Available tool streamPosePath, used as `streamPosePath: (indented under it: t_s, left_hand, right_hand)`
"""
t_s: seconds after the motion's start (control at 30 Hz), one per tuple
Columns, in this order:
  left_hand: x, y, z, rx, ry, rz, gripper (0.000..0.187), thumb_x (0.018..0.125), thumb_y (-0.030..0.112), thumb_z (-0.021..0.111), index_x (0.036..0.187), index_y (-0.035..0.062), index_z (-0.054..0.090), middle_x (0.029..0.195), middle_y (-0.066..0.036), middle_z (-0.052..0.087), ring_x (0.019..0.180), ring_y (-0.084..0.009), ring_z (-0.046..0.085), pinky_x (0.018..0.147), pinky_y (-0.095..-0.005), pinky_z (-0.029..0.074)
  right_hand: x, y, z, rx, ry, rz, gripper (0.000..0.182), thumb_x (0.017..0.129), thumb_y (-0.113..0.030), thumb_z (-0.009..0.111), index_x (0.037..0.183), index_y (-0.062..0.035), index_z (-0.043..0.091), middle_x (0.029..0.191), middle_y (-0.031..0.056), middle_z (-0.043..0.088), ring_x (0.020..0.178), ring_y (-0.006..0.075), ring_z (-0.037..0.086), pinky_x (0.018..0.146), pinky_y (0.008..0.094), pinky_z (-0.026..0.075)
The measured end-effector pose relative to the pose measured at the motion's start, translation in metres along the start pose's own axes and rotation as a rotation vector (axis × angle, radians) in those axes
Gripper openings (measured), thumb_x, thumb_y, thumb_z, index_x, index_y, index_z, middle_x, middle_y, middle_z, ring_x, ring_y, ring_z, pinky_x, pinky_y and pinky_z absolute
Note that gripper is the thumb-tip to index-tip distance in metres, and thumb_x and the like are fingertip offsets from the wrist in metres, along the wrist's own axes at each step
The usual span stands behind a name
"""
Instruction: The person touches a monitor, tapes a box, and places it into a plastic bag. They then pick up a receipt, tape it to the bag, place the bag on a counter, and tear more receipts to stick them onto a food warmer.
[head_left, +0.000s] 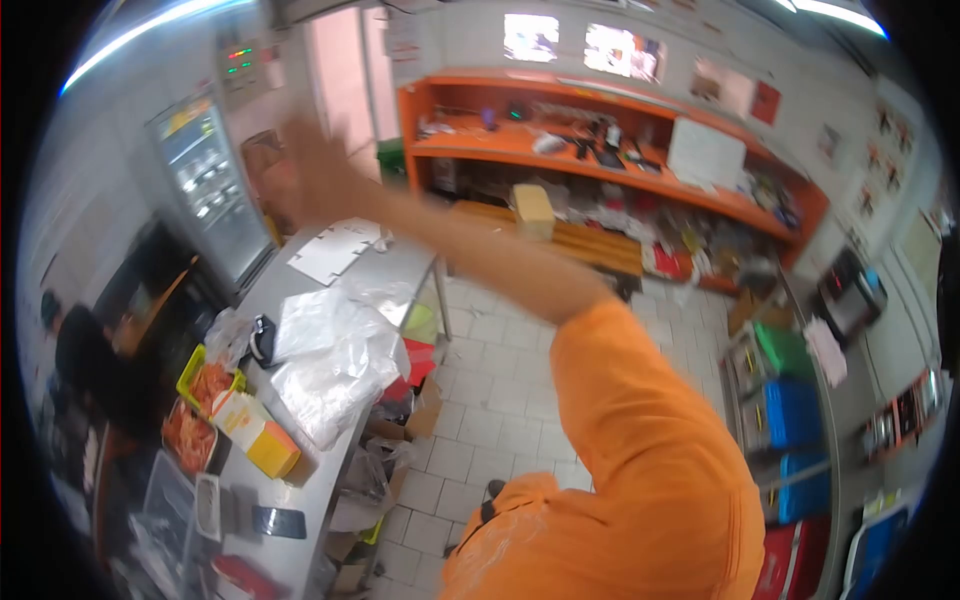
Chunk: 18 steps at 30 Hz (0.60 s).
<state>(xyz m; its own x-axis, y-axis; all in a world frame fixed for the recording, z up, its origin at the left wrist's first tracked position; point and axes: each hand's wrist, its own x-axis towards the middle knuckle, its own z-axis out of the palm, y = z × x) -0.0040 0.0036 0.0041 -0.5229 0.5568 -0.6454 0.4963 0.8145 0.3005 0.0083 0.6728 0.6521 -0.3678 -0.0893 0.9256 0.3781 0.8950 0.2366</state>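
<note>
Blurred right hand (312,170) raised above crinkled clear plastic bags (335,360).

1. A steel table (300,500) is running along the lower left of the frame, carrying clear plastic bags (335,365), a yellow box (258,433) and a flat cardboard sheet (335,250).
2. A green tray (205,380) of orange food is sitting at the table's left edge.
3. A glass-door fridge (210,190) is standing at upper left.
4. Orange shelving (600,150) is spanning the upper centre, cluttered with items.
5. Blue crates (795,415) and a red crate (790,570) are stacking up at lower right.
</note>
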Motion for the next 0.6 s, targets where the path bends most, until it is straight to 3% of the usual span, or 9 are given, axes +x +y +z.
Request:
streamPosePath:
  t_s: [0.07,0.13,0.27,0.33,0.37,0.43,0.5,0.57,0.6]
  left_hand:
    - [0.006,0.004,-0.006,-0.003,-0.007,0.014,0.044,0.085,0.051,0.057,0.096,0.0120,0.074,0.100,-0.018,0.071,0.095,-0.0299,0.069,0.085,-0.0451,0.053]
    - [0.014,0.013,-0.014,-0.001,-0.015,0.031,0.043,0.085,0.051,0.058,0.096,0.0121,0.074,0.100,-0.018,0.071,0.095,-0.0295,0.069,0.085,-0.0451,0.053]
    - [0.018,0.041,-0.027,0.046,-0.030,0.048,0.042,0.084,0.050,0.060,0.096,0.0124,0.074,0.100,-0.017,0.072,0.094,-0.0289,0.070,0.084,-0.0451,0.054]
    - [0.025,0.073,-0.031,0.076,-0.032,0.060,0.042,0.084,0.050,0.061,0.096,0.0125,0.074,0.100,-0.016,0.072,0.094,-0.0286,0.070,0.084,-0.0451,0.054]
    - [0.031,0.086,-0.030,0.095,-0.027,0.067,0.041,0.084,0.050,0.061,0.096,0.0126,0.074,0.100,-0.016,0.072,0.094,-0.0285,0.070,0.084,-0.0451,0.054]
    - [0.038,0.130,-0.032,0.133,-0.038,0.089,0.041,0.084,0.050,0.062,0.095,0.0128,0.074,0.099,-0.016,0.072,0.093,-0.0282,0.070,0.083,-0.0451,0.054]
    - [0.043,0.172,-0.032,0.172,-0.052,0.113,0.041,0.083,0.050,0.063,0.095,0.0129,0.074,0.099,-0.015,0.072,0.093,-0.0279,0.070,0.083,-0.0451,0.054]
    - [0.049,0.208,-0.030,0.190,-0.068,0.133,0.040,0.083,0.050,0.064,0.095,0.0131,0.074,0.099,-0.015,0.072,0.092,-0.0275,0.070,0.083,-0.0450,0.055]
    - [0.053,0.224,-0.032,0.199,-0.078,0.147,0.040,0.083,0.050,0.064,0.095,0.0131,0.074,0.099,-0.014,0.072,0.092,-0.0274,0.070,0.082,-0.0450,0.055]
  right_hand:
    - [-0.155,-0.091,-0.054,0.434,-0.485,0.066,0.056,0.089,-0.035,0.064,0.127,0.0041,0.051,0.124,0.0240,0.057,0.114,0.0395,0.056,0.113,0.0525,0.027]
    - [-0.258,-0.138,-0.114,0.808,-1.184,0.552,0.047,0.093,-0.039,0.060,0.126,-0.0054,0.056,0.113,0.0175,0.064,0.108,0.0352,0.060,0.101,0.0472,0.043]
    - [-0.621,-0.162,-0.268,0.149,-1.510,1.057,0.046,0.092,-0.037,0.058,0.123,-0.0033,0.060,0.116,0.0212,0.065,0.108,0.0388,0.061,0.094,0.0490,0.048]
    - [-0.686,-0.149,-0.360,0.149,-1.938,1.271,0.046,0.086,-0.044,0.063,0.104,-0.0026,0.072,0.100,0.0216,0.070,0.094,0.0392,0.066,0.087,0.0474,0.052]
    - [-0.655,-0.130,-0.395,0.226,-2.008,1.695,0.052,0.087,-0.048,0.060,0.104,-0.0012,0.072,0.107,0.0215,0.070,0.095,0.0384,0.067,0.087,0.0467,0.052]
    - [-0.654,-0.090,-0.432,0.249,-1.814,2.037,0.053,0.089,-0.048,0.057,0.106,0.0010,0.070,0.111,0.0220,0.069,0.100,0.0376,0.066,0.090,0.0471,0.051]
    - [-0.712,-0.049,-0.420,-0.012,-1.683,1.762,0.051,0.092,-0.043,0.056,0.113,0.0023,0.067,0.119,0.0217,0.066,0.111,0.0351,0.063,0.095,0.0463,0.050]
    - [-0.742,-0.026,-0.389,-0.105,-1.068,1.784,0.043,0.095,-0.038,0.054,0.115,-0.0021,0.068,0.134,0.0188,0.058,0.122,0.0323,0.055,0.100,0.0437,0.046]
    - [-0.729,-0.002,-0.370,0.097,-1.257,1.505,0.043,0.095,-0.037,0.053,0.119,-0.0032,0.066,0.133,0.0180,0.058,0.121,0.0324,0.055,0.100,0.0445,0.046]
